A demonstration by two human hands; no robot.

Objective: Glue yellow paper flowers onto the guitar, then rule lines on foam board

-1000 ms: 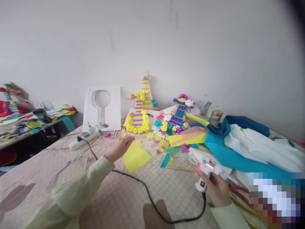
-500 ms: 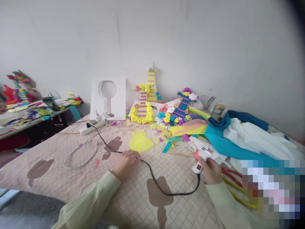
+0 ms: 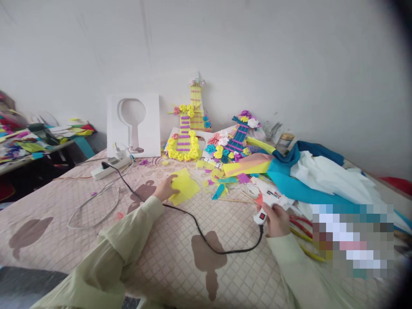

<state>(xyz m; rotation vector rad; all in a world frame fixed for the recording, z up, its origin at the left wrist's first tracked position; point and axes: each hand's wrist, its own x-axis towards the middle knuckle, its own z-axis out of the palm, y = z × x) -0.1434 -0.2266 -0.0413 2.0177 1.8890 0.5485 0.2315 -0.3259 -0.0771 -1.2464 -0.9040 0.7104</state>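
My right hand is closed round the grip of a white hot glue gun with a red switch, lying low over the quilted surface. Its black cord loops across to a white power strip. My left hand reaches forward and its fingers pinch the near edge of a yellow felt sheet lying flat on the surface. Scraps of yellow, teal and purple felt lie between the two hands.
Guitar-shaped crafts with felt flowers lean against the wall beside a white foam cut-out. Blue and white fabric is piled at the right, with a glass jar behind. A cluttered side table stands at the left.
My left hand drew back toward the cord, then went forward again onto the yellow felt sheet. My right hand kept hold of the glue gun and lowered it slightly.
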